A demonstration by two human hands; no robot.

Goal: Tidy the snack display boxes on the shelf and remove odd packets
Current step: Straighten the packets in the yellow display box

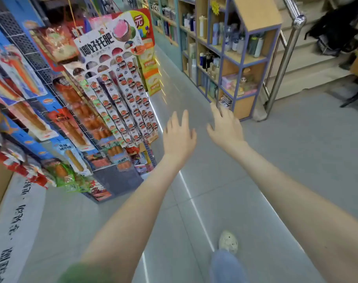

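Both arms stretch out over the grey floor (296, 160), and one shoe (228, 241) shows below them. The left hand (179, 135) and right hand (225, 127) are open with fingers spread and hold nothing, maybe because the person is walking to the job. Snack packets (121, 103) hang on the rack (41, 64) at the left, apart from both hands. Bottles (216, 33) fill a shelf (243, 58) ahead.

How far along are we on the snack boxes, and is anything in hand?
Done: nothing I can confirm; no tidied box is in view. In hand: nothing. The left hand and right hand are open and empty, stretched out over the aisle floor, apart from the hanging snack rack. Remaining: seemingly the whole job, tidying boxes and pulling odd packets.
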